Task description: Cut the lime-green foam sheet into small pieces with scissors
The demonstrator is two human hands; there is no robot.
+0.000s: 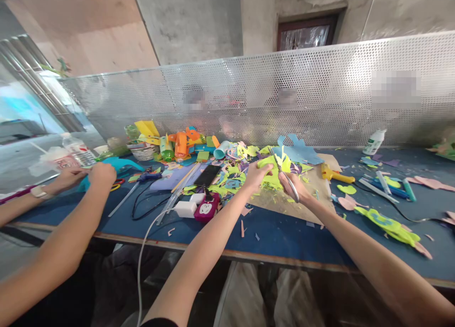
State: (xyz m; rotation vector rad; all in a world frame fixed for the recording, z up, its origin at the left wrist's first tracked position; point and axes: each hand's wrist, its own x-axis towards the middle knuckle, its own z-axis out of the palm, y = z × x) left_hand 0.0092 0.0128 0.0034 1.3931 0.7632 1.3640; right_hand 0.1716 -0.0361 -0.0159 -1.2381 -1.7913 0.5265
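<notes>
My left hand (259, 176) is closed on a piece of yellow-green craft sheet (273, 180), pinching it between thumb and fingers. In my right hand (292, 185) is a pair of scissors (293, 190), my fingers wrapped round the metal handles. The blades point up and away, against the yellow-green sheet. Both hands are over a brown paper sheet (313, 201) strewn with yellow-green scraps. Just beyond them lies a blue cut sheet (297, 149). A yellow glue gun (336, 174) rests to the right of my right hand.
A co-worker's hands (101, 175) hold a blue piece (122, 164) at the left. Nearby are a phone (207, 176), a magenta power cube (207, 207) with a white charger (185, 209), and orange craft models (183, 144). A perforated metal screen (227, 99) closes the table's back; a white bottle (374, 142) stands right.
</notes>
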